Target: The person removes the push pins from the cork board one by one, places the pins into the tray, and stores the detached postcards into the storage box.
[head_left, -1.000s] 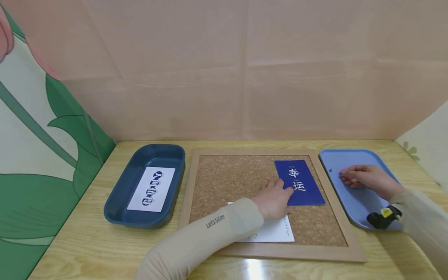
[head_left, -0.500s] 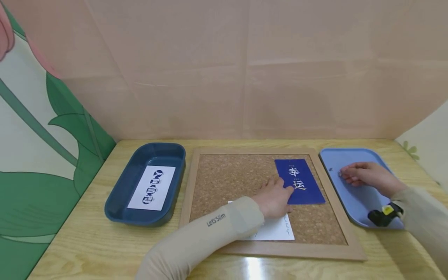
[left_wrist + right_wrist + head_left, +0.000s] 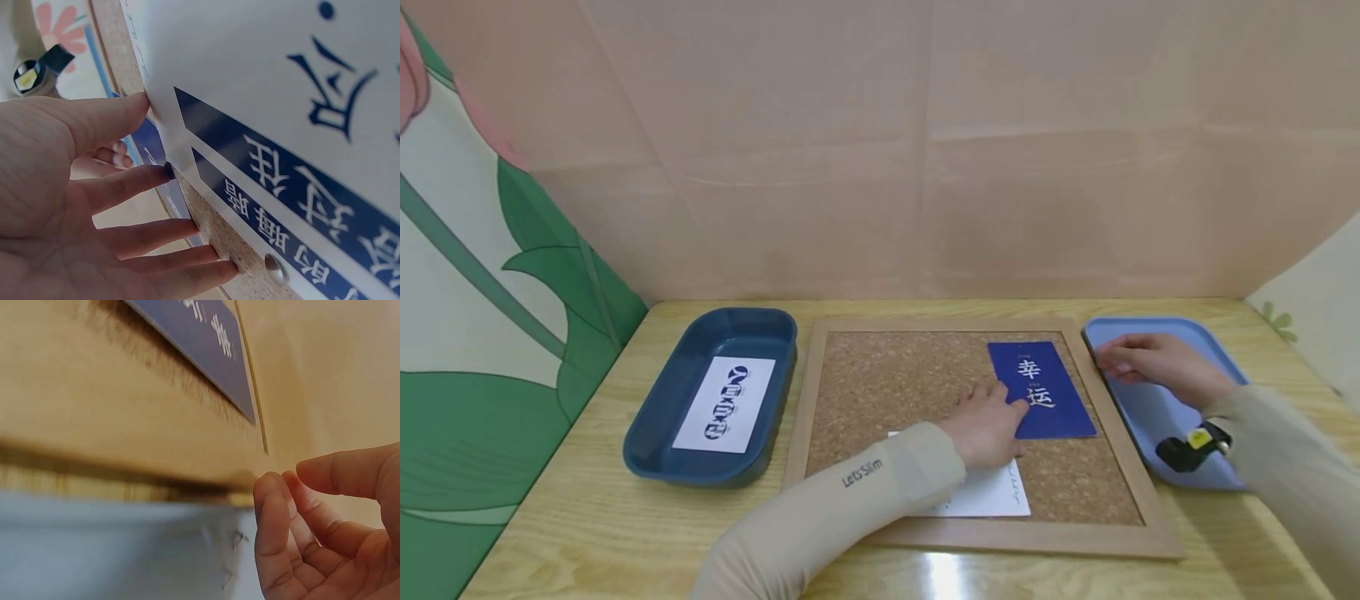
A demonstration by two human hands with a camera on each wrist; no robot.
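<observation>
My left hand (image 3: 988, 425) rests on the framed cork board (image 3: 887, 375) with its fingers spread, the fingertips reaching the near left edge of a blue card (image 3: 1060, 408) with white characters. Under that wrist is a white card (image 3: 988, 497), partly covered. The left wrist view shows a silver pin head (image 3: 275, 270) at the white card's edge. Over the left edge of the light blue tray (image 3: 1157, 425) hangs my right hand (image 3: 1172, 367), fingers bent and thumb close to the fingertips. Whether something small is between them is hidden. Small thin pins (image 3: 237, 540) lie beside it.
A dark blue tub (image 3: 655, 417) holding a white printed card (image 3: 725, 406) stands on the wooden table (image 3: 572, 517) to the left of the board. A draped backdrop (image 3: 880, 167) rises behind the table.
My right hand has shifted left across the tray toward the board's frame, covering the spot where a small dark item lay. My left hand and the cards stay in place.
</observation>
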